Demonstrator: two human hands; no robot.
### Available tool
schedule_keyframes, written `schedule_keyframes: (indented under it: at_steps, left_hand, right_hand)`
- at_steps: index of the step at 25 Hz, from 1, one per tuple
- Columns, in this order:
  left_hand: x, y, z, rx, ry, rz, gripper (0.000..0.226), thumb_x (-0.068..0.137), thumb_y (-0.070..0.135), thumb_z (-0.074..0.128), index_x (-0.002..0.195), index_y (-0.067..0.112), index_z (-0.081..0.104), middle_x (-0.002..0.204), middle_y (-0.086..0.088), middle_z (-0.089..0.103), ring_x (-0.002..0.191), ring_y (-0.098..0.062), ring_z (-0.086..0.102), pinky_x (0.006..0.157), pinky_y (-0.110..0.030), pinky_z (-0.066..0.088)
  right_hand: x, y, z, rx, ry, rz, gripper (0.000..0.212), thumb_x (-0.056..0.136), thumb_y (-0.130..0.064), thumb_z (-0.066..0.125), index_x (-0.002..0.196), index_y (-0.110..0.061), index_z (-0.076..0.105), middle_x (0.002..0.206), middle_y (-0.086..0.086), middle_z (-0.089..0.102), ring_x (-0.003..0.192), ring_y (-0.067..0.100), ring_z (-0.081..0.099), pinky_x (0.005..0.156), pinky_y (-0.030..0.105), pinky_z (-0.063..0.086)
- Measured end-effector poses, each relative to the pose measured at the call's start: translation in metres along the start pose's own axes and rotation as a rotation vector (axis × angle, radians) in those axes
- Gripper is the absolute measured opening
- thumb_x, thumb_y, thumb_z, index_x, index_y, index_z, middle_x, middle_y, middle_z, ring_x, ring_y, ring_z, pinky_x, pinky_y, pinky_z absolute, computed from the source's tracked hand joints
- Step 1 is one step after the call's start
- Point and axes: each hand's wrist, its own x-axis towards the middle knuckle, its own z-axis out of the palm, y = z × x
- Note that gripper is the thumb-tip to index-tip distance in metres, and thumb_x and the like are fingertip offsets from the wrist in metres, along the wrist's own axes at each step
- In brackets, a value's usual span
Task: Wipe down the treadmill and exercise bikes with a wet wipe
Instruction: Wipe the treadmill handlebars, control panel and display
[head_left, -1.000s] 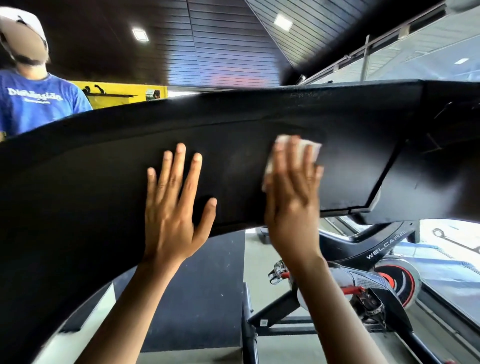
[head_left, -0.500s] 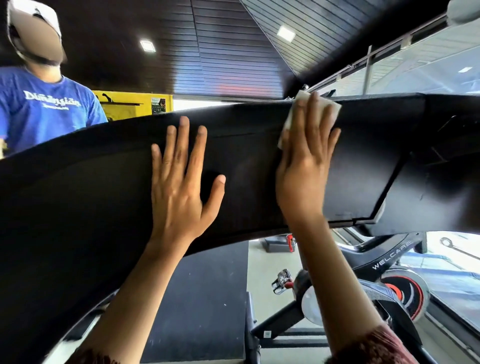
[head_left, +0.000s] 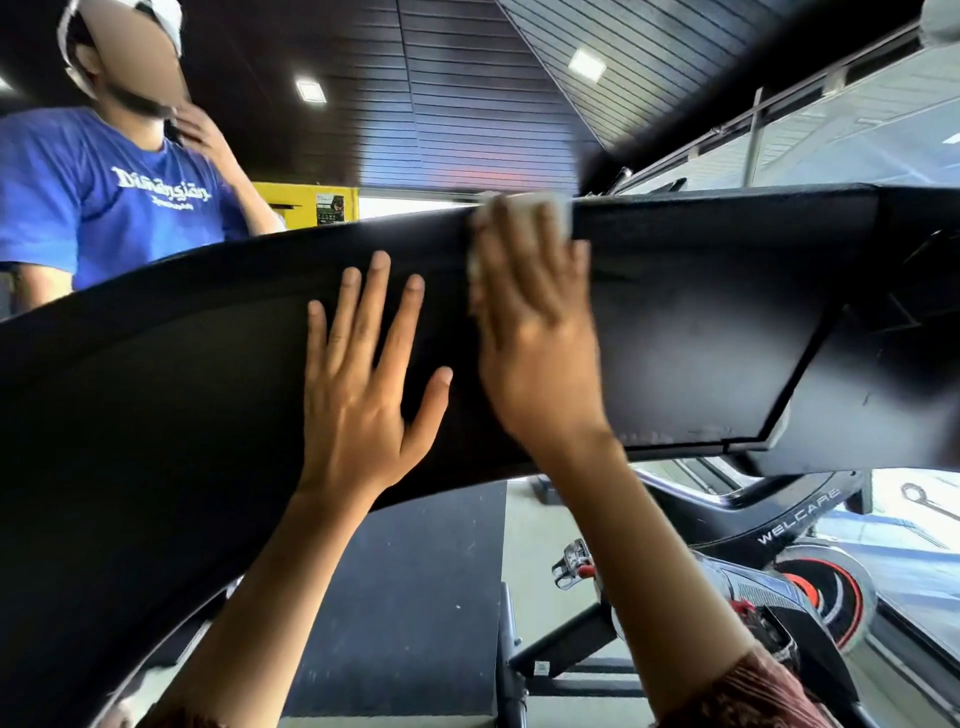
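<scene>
A wide black treadmill console panel (head_left: 182, 374) fills the middle of the view. My right hand (head_left: 535, 332) presses a white wet wipe (head_left: 556, 213) flat against the panel near its top edge, fingers straight over the wipe. My left hand (head_left: 363, 374) lies flat on the panel just to the left, fingers spread. Most of the wipe is hidden under my right fingers.
A person in a blue T-shirt (head_left: 104, 197) stands behind the panel at the upper left. A black exercise bike marked WELCARE (head_left: 800, 525) with a red-trimmed flywheel (head_left: 826, 597) stands at the lower right. A dark floor mat (head_left: 405, 597) lies below. Glass railing (head_left: 831, 135) runs at the upper right.
My right hand with the wipe has swept from mid panel up to the top edge. My left hand stays flat on the panel. The person behind has raised a hand to the face.
</scene>
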Motion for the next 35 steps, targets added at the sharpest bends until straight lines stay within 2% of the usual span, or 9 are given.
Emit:
schedule_keyframes:
  at_steps: [2, 3, 7, 12, 18, 22, 27, 32, 35]
  left_hand:
    - [-0.011, -0.003, -0.003, 0.001, -0.018, -0.015, 0.061, 0.094, 0.039, 0.04, 0.144, 0.004, 0.037, 0.152, -0.02, 0.026, 0.143, -0.033, 0.019, 0.117, -0.045, 0.009]
    - [-0.019, -0.006, -0.006, 0.007, -0.034, -0.022, 0.061, 0.094, 0.039, 0.041, 0.144, 0.005, 0.036, 0.153, -0.02, 0.025, 0.143, -0.033, 0.019, 0.117, -0.044, 0.009]
    - [-0.052, -0.021, -0.014, 0.037, -0.08, -0.014, 0.061, 0.093, 0.038, 0.041, 0.146, 0.009, 0.031, 0.154, -0.012, 0.021, 0.143, -0.032, 0.02, 0.117, -0.042, 0.008]
    - [-0.086, -0.03, -0.02, 0.041, -0.103, -0.064, 0.06, 0.094, 0.041, 0.039, 0.145, 0.01, 0.031, 0.153, -0.011, 0.024, 0.142, -0.032, 0.023, 0.117, -0.044, 0.011]
    - [-0.128, -0.045, -0.031, 0.044, -0.167, -0.125, 0.057, 0.096, 0.04, 0.038, 0.146, 0.013, 0.029, 0.154, -0.005, 0.018, 0.142, -0.03, 0.023, 0.117, -0.043, 0.01]
    - [-0.148, -0.052, -0.034, 0.098, -0.148, -0.124, 0.051, 0.101, 0.039, 0.036, 0.144, 0.013, 0.032, 0.151, -0.008, 0.025, 0.139, -0.03, 0.028, 0.115, -0.045, 0.017]
    - [-0.172, -0.065, -0.039, 0.131, -0.147, -0.168, 0.047, 0.101, 0.035, 0.039, 0.143, 0.014, 0.034, 0.149, -0.013, 0.032, 0.139, -0.03, 0.029, 0.112, -0.049, 0.023]
    - [-0.186, -0.074, -0.043, 0.122, -0.125, -0.243, 0.048, 0.101, 0.036, 0.039, 0.142, 0.013, 0.036, 0.149, -0.013, 0.032, 0.138, -0.031, 0.03, 0.113, -0.048, 0.022]
    - [-0.188, -0.079, -0.046, 0.12, -0.109, -0.289, 0.047, 0.101, 0.037, 0.039, 0.141, 0.012, 0.037, 0.149, -0.014, 0.033, 0.138, -0.031, 0.031, 0.113, -0.047, 0.022]
  right_hand:
    - [-0.012, -0.007, 0.003, 0.021, -0.086, -0.187, 0.044, 0.096, -0.018, 0.047, 0.14, -0.012, 0.047, 0.149, 0.007, 0.041, 0.142, 0.027, 0.028, 0.116, 0.042, 0.015]
    - [-0.019, -0.001, 0.0, -0.02, -0.073, -0.18, 0.043, 0.098, -0.019, 0.046, 0.141, -0.014, 0.046, 0.149, 0.005, 0.04, 0.142, 0.024, 0.029, 0.116, 0.041, 0.016]
    - [-0.034, -0.001, -0.003, -0.076, 0.052, 0.163, 0.045, 0.102, -0.019, 0.037, 0.146, -0.009, 0.035, 0.154, 0.013, 0.029, 0.145, 0.03, 0.02, 0.118, 0.042, 0.01]
    - [-0.067, -0.042, 0.016, 0.027, -0.197, -0.271, 0.043, 0.099, -0.016, 0.045, 0.142, -0.014, 0.044, 0.151, 0.004, 0.037, 0.143, 0.023, 0.027, 0.117, 0.043, 0.019]
    - [-0.071, -0.038, 0.01, -0.05, -0.065, 0.154, 0.046, 0.101, -0.017, 0.039, 0.146, -0.009, 0.035, 0.154, 0.012, 0.028, 0.144, 0.032, 0.019, 0.117, 0.046, 0.009]
    - [-0.09, -0.076, 0.033, -0.033, -0.24, -0.244, 0.048, 0.097, -0.015, 0.049, 0.144, -0.016, 0.042, 0.152, 0.003, 0.034, 0.144, 0.022, 0.025, 0.117, 0.043, 0.012]
    - [-0.129, -0.069, 0.017, 0.004, -0.203, 0.051, 0.044, 0.099, -0.018, 0.047, 0.143, -0.017, 0.043, 0.153, 0.001, 0.03, 0.145, 0.021, 0.02, 0.118, 0.043, 0.01]
    - [-0.113, -0.104, 0.042, 0.018, -0.327, -0.35, 0.04, 0.1, -0.02, 0.046, 0.14, -0.016, 0.048, 0.149, 0.0, 0.039, 0.142, 0.019, 0.03, 0.118, 0.042, 0.013]
    - [-0.091, -0.086, 0.037, -0.062, -0.251, -0.269, 0.041, 0.102, -0.019, 0.043, 0.143, -0.017, 0.044, 0.151, 0.0, 0.036, 0.143, 0.02, 0.027, 0.118, 0.043, 0.01]
